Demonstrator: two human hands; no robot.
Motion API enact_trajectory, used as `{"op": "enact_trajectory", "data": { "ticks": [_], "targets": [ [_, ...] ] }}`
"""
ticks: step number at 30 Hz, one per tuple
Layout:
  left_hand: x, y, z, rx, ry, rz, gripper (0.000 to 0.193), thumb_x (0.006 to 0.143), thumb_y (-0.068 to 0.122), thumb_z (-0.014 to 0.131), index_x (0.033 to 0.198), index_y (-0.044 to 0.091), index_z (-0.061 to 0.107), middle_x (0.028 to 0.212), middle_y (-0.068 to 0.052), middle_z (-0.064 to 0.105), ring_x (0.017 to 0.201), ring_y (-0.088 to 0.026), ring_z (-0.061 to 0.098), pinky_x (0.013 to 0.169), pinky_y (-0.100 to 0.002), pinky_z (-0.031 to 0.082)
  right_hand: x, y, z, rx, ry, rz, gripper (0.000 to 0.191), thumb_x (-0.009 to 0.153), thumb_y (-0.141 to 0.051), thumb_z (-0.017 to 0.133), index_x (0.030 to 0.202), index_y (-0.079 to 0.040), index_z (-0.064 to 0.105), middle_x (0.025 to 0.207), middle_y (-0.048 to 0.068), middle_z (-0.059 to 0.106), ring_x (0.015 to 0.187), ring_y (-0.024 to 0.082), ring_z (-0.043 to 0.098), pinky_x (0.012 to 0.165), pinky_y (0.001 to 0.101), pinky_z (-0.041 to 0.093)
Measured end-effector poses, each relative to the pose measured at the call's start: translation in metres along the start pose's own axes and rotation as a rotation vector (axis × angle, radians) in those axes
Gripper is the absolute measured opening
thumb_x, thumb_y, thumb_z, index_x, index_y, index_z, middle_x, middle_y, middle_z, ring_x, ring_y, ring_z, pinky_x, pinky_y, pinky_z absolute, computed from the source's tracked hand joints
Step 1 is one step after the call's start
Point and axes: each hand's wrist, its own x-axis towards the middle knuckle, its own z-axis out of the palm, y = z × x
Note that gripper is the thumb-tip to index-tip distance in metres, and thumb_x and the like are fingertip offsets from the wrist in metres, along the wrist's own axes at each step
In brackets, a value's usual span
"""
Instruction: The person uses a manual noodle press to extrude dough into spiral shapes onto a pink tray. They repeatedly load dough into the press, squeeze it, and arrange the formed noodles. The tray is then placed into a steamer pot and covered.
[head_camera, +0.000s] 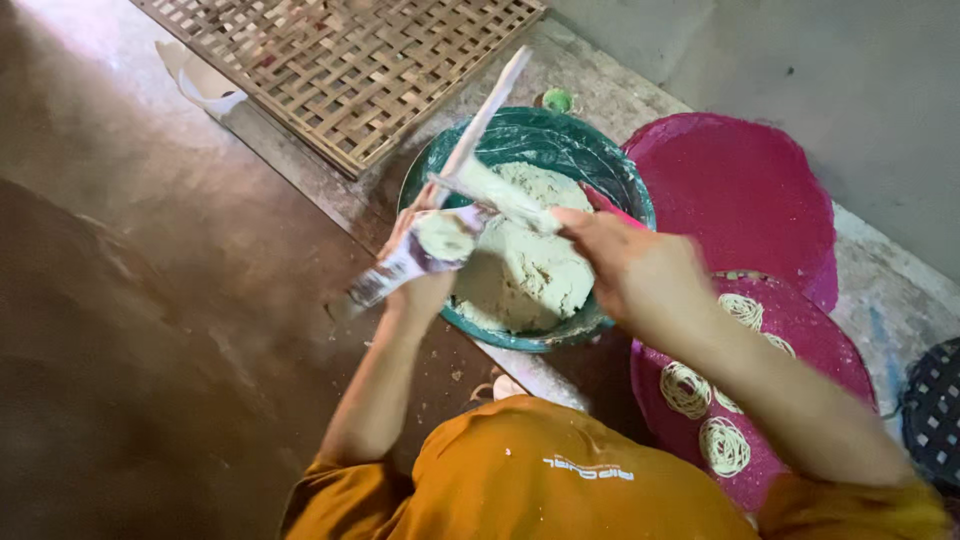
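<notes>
**Hands at the dough bowl**

Left hand closed around a purple-and-white press tube, its open end packed with pale dough. Right hand gripping a long white stick, dough-smeared; the stick's lower end sits at the tube mouth, upper end slanting up and away from both hands. Hands apart, close together, both over a teal bowl. Mound of dough fills the bowl, directly beneath and between the hands. Pink tool handle just beyond the right hand, on the bowl rim. To the right of the right forearm: pink round tray carrying coiled noodle nests; second pink tray past it. Woven bamboo mat well beyond the left hand.
</notes>
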Motion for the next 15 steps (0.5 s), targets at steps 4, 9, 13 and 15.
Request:
{"op": "enact_trajectory", "data": {
  "ticks": [4,9,13,15],
  "targets": [
    [0.005,0.011,0.002,-0.085,-0.017,-0.164,0.057,0.086,0.021,0.077,0.134,-0.003,0.06,0.127,-0.019,0.067,0.109,-0.038,0.067,0.092,-0.044,0.054,-0.021,0.006,0.099,0.398,0.066,0.138,0.05,0.093,0.001,0.062,0.143,-0.007,0.057,0.112,0.024,0.072,0.094,0.036,0.073,0.082,0.0417,0.059],
    [0.018,0.002,-0.006,-0.051,-0.112,-0.244,0.06,0.086,0.024,0.077,0.137,-0.001,0.057,0.139,-0.02,0.056,0.108,-0.036,0.062,0.092,-0.046,0.055,-0.077,0.026,0.132,0.667,-0.176,0.399,0.047,0.096,-0.006,0.059,0.143,-0.01,0.059,0.089,0.015,0.077,0.068,0.02,0.072,0.064,0.0346,0.056],
    [0.018,0.012,-0.001,0.041,-0.144,-0.107,0.053,0.078,0.025,0.082,0.122,0.003,0.064,0.162,-0.025,0.034,0.118,-0.039,0.055,0.092,-0.048,0.054,-0.063,0.057,0.123,0.685,-0.035,0.488,0.039,0.103,-0.006,0.061,0.141,-0.002,0.061,0.083,0.02,0.069,0.066,0.017,0.06,0.062,0.034,0.051],
    [0.014,0.019,0.005,0.036,-0.158,-0.117,0.058,0.077,0.025,0.083,0.126,0.001,0.063,0.163,-0.026,0.03,0.117,-0.04,0.054,0.091,-0.047,0.053,-0.054,0.058,0.134,0.601,0.127,0.352,0.036,0.104,-0.006,0.062,0.139,0.001,0.059,0.093,0.024,0.066,0.076,0.019,0.061,0.069,0.0342,0.05]
  ]
}}
